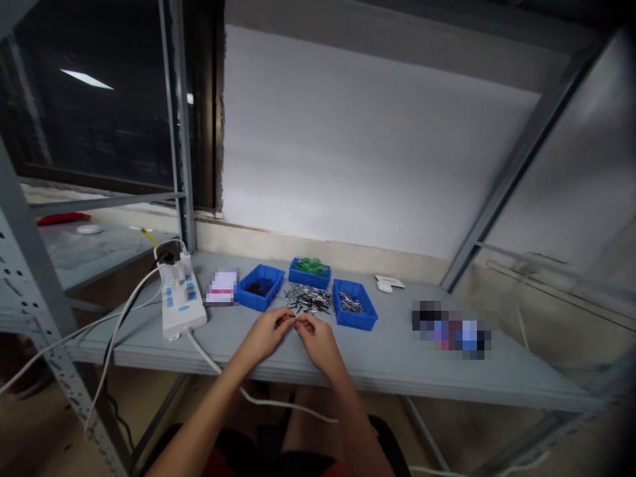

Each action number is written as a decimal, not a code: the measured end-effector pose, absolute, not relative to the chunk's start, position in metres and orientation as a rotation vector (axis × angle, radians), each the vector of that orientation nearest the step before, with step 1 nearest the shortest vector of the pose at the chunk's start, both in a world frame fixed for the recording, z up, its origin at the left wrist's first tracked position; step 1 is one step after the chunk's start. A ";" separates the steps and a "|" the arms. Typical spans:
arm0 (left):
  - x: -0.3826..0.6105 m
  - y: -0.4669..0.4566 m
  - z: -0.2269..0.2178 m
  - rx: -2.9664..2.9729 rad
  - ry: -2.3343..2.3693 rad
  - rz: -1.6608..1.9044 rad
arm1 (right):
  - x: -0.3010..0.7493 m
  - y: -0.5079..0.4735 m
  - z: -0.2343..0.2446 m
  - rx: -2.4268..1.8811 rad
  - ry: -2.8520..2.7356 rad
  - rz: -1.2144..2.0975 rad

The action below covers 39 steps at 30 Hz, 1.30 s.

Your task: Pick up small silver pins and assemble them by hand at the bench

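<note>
My left hand and my right hand meet above the front of the grey shelf, fingertips pinched close together. Whatever small piece they hold is too tiny to make out. Just beyond them lies a loose pile of small metal parts, silver and dark, like screws or pins. A blue bin with small dark pieces stands to the left of the pile. Behind it is a blue bin of green pieces. On the right, another blue bin contains slim silver pieces.
A white power strip with plugs and cables stands at the left, one cable running over the shelf's front edge. Metal uprights frame the shelf. A white case lies at the back right, and blurred-out items sit at both sides.
</note>
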<state>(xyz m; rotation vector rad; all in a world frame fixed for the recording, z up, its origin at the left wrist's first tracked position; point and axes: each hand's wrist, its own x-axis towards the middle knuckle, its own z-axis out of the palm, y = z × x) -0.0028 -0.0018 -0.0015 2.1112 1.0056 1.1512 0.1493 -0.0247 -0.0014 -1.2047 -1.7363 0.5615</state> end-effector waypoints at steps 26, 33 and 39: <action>-0.021 0.016 0.026 2.265 1.386 1.386 | 0.154 -0.015 -0.011 -1.249 -1.520 0.581; -0.032 0.032 0.048 2.541 1.941 1.122 | 0.153 -0.019 -0.007 -1.244 -1.541 0.584; 0.012 0.013 0.034 2.789 1.494 0.737 | 0.153 -0.018 -0.008 -1.190 -1.555 0.578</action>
